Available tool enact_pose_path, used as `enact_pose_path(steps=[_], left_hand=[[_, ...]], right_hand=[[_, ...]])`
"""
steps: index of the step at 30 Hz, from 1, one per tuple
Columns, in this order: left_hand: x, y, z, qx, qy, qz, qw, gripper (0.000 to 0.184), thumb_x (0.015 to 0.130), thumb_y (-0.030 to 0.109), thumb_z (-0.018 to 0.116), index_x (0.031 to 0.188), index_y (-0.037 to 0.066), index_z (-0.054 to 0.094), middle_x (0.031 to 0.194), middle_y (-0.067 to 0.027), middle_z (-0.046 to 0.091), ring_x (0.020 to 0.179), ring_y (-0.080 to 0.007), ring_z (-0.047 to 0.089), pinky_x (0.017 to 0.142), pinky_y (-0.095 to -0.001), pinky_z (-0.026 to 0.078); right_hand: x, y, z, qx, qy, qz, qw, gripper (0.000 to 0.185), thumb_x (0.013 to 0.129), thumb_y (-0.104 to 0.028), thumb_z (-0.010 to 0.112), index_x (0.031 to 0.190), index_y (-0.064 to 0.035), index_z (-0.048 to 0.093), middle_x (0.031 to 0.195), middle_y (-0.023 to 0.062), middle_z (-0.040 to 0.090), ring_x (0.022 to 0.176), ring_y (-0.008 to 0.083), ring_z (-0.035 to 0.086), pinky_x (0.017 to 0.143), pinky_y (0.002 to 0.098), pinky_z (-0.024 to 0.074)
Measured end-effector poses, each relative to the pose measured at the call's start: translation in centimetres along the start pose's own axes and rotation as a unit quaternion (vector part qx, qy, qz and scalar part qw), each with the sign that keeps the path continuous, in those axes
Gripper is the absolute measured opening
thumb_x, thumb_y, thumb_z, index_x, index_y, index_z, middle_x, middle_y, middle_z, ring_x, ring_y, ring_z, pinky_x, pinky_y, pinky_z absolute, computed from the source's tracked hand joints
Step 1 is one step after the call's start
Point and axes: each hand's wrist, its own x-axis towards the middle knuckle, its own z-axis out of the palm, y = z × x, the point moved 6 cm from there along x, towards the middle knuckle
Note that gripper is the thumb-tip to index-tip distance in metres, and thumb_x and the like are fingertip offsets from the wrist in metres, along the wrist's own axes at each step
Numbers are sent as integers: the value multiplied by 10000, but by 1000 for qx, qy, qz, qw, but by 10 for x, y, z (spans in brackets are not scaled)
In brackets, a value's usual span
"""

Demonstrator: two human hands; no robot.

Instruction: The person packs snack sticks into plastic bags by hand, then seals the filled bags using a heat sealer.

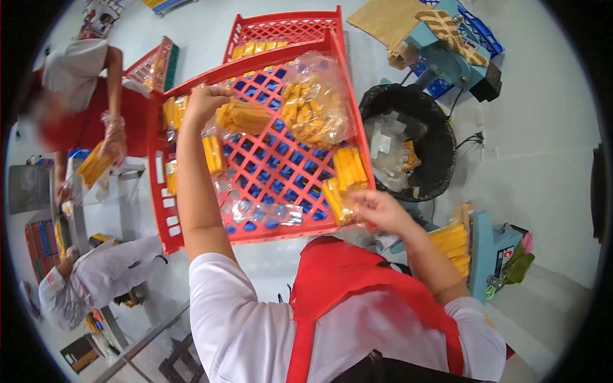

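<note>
My left hand reaches over the red crate, its fingers closed at the end of a clear-wrapped pack of yellow sticks. At the crate's near right corner, my right hand is slightly blurred, fingers closed on the edge of another pack of yellow sticks. A further yellow pack lies just beyond it. A large clear bag of yellow pieces rests in the crate's far right part. More packs lie along the left side, partly hidden by my left forearm.
A black-lined bin holding plastic scraps stands right of the crate. Blue-green machines stand at the right, with yellow packs beside one. Another red crate is behind. At left, a co-worker's gloved hand holds yellow sticks.
</note>
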Motion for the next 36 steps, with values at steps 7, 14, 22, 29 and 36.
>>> enact_pose_path(steps=[7, 14, 22, 29, 36], left_hand=[[-132, 186, -38, -76, -238, 226, 942, 174, 735, -56, 544, 899, -30, 598, 854, -55, 609, 774, -107, 560, 724, -224, 436], [-167, 249, -2, -23, -98, 344, 934, 191, 749, -55, 535, 927, -4, 587, 849, -36, 598, 826, -111, 544, 765, -230, 419], [-195, 215, 64, -480, 153, 115, 856, 598, 813, 109, 455, 1319, 36, 142, 1322, -140, 225, 1208, -223, 258, 971, -330, 241], [-189, 210, 110, -395, -21, 251, 884, 850, 743, 55, 516, 1318, 44, -110, 1303, -149, 237, 1162, -219, 329, 938, -333, 306], [-188, 200, 123, -658, -174, 210, 702, 667, 715, 68, 555, 1269, 56, 184, 1180, -103, 400, 1082, -217, 433, 901, -334, 370]], right_hand=[[61, -55, 20, 232, -102, -20, 967, 451, 828, -317, 500, 1187, -65, 395, 1087, 68, 502, 986, 155, 501, 809, 324, 424], [10, -106, 72, 391, -326, -104, 854, 632, 795, -352, 537, 1297, -99, 248, 1230, 67, 416, 1118, 182, 428, 905, 329, 374], [-19, -145, 38, 238, -67, -265, 932, 607, 785, -117, 568, 1287, -26, 240, 1180, 90, 436, 1046, 136, 457, 883, 283, 374], [-39, -158, 31, 48, 69, -335, 938, 504, 828, -79, 517, 1265, 27, 290, 1141, 79, 467, 994, 89, 455, 845, 231, 382], [-34, -146, 20, 162, 68, -320, 931, 425, 884, -209, 430, 1246, -7, 340, 1104, 57, 495, 1003, 101, 463, 834, 253, 396]])
